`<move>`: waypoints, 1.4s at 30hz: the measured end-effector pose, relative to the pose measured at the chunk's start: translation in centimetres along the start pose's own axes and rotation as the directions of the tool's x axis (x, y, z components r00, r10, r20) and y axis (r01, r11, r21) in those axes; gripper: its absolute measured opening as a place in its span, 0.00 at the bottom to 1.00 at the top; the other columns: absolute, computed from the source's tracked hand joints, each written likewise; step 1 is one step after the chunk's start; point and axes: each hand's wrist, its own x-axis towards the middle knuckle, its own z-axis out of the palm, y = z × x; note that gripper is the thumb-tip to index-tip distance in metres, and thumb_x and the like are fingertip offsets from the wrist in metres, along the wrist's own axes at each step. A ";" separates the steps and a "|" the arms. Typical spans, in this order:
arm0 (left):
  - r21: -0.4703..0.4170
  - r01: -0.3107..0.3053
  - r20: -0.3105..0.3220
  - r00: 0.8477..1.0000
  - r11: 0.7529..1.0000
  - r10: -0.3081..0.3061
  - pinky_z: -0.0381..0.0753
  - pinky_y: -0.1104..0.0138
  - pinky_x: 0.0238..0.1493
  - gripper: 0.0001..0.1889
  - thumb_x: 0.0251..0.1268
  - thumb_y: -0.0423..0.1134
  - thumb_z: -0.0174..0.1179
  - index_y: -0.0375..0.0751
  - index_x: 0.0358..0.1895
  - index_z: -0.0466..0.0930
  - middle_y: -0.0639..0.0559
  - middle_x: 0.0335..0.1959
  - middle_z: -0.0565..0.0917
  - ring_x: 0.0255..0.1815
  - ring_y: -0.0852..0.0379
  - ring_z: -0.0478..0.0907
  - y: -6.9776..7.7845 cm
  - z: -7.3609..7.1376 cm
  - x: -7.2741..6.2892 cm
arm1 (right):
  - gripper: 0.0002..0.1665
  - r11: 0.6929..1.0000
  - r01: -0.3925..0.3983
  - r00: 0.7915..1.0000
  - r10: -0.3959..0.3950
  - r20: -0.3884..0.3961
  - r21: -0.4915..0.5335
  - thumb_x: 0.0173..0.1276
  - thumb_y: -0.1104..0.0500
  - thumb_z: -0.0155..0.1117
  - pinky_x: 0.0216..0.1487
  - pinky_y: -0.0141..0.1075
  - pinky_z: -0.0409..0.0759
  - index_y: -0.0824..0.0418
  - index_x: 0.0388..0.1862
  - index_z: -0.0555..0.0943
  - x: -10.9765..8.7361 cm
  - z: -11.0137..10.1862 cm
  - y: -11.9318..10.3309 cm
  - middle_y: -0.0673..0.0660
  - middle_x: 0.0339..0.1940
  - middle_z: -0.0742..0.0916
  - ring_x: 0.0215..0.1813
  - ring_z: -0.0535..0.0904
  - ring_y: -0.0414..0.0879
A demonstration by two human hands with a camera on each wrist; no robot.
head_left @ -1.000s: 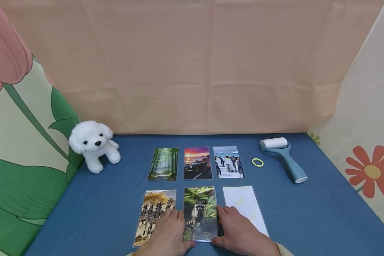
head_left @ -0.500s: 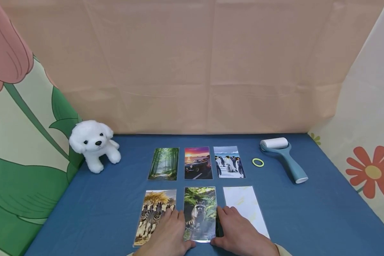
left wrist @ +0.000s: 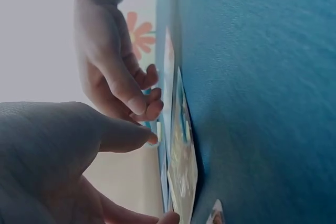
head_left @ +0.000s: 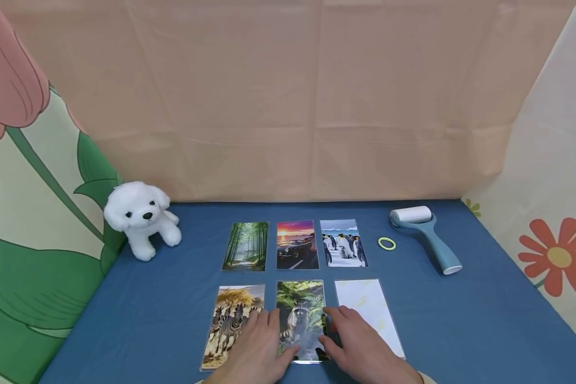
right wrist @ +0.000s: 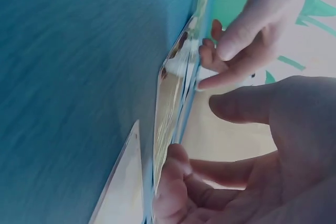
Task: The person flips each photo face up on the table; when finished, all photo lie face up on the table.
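A raccoon picture card (head_left: 300, 320) lies flat on the blue cloth in the front row's middle. My left hand (head_left: 256, 346) is over its left edge and covers part of the zebra card (head_left: 228, 320). At the raccoon card's right edge is my right hand (head_left: 362, 344), beside a pale white card (head_left: 367, 309). The right wrist view shows the right fingertips (right wrist: 170, 182) at the card edge, with the thumb raised apart. Seen in the left wrist view, the left thumb (left wrist: 128, 136) also stands off the card. Neither hand grips anything.
Behind lie a bamboo forest card (head_left: 246, 245), a sunset car card (head_left: 296, 244) and a penguin card (head_left: 343, 243). A yellow-green ring (head_left: 386, 238) and a blue-handled lint roller (head_left: 432, 237) are at right. A white plush dog (head_left: 141, 218) stands at left.
Both thumbs have lifted from the raccoon card's lower corners and moved slightly inward over it. The hands have loosened a little; the cards look unmoved.
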 end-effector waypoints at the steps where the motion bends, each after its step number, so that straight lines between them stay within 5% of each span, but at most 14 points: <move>1: -0.010 0.000 -0.007 1.000 1.000 0.000 0.74 0.46 0.52 0.42 0.66 0.63 0.62 0.26 0.64 0.73 0.35 0.49 0.77 0.50 0.38 0.73 0.1 -0.1 0.0 | 0.30 1.000 0.010 1.000 -0.010 -0.017 0.004 0.71 0.49 0.68 0.36 0.43 0.76 0.67 0.64 0.77 -0.1 0.0 0.1 0.48 0.36 0.77 0.35 0.73 0.40; 7: -0.083 -0.057 -0.018 0.998 0.995 0.056 0.73 0.43 0.54 0.39 0.68 0.60 0.62 0.32 0.69 0.70 0.39 0.54 0.74 0.55 0.38 0.73 0.5 -0.1 0.1 | 0.24 1.000 0.027 0.994 -0.028 -0.103 -0.015 0.71 0.54 0.68 0.33 0.38 0.77 0.63 0.61 0.79 -0.7 -0.2 0.6 0.49 0.42 0.77 0.34 0.73 0.37; 12: -0.073 -0.139 -0.076 0.988 0.988 0.134 0.72 0.44 0.55 0.35 0.70 0.57 0.62 0.35 0.70 0.70 0.41 0.59 0.73 0.58 0.41 0.71 1.3 0.3 0.4 | 0.21 0.997 -0.001 0.982 -0.013 -0.190 -0.075 0.69 0.56 0.70 0.47 0.43 0.82 0.59 0.59 0.81 -1.4 -0.3 1.3 0.49 0.48 0.79 0.45 0.78 0.42; 17: -0.064 -0.182 -0.069 0.982 0.981 0.177 0.72 0.45 0.54 0.33 0.72 0.57 0.60 0.36 0.69 0.70 0.42 0.61 0.73 0.60 0.42 0.70 2.5 0.6 1.1 | 0.18 0.995 -0.023 0.965 -0.004 -0.262 -0.098 0.67 0.57 0.72 0.55 0.47 0.80 0.59 0.55 0.83 -2.3 -0.6 2.2 0.49 0.50 0.80 0.52 0.78 0.46; 28: 0.032 -0.244 -0.082 0.966 0.969 0.246 0.72 0.49 0.52 0.31 0.73 0.58 0.59 0.36 0.65 0.75 0.45 0.58 0.74 0.55 0.47 0.70 5.2 1.5 3.2 | 0.19 0.981 -0.157 0.961 0.125 -0.245 -0.115 0.66 0.54 0.74 0.57 0.49 0.80 0.53 0.55 0.83 -3.7 -2.0 3.9 0.50 0.53 0.81 0.52 0.77 0.46; 42: 0.084 -0.269 -0.112 0.954 0.959 0.277 0.74 0.52 0.54 0.31 0.74 0.56 0.57 0.33 0.66 0.74 0.44 0.51 0.77 0.52 0.48 0.70 8.2 2.4 4.6 | 0.19 0.955 -0.234 0.961 0.201 -0.188 -0.179 0.65 0.54 0.74 0.53 0.47 0.81 0.60 0.53 0.84 -4.6 -2.9 6.8 0.52 0.48 0.82 0.48 0.78 0.47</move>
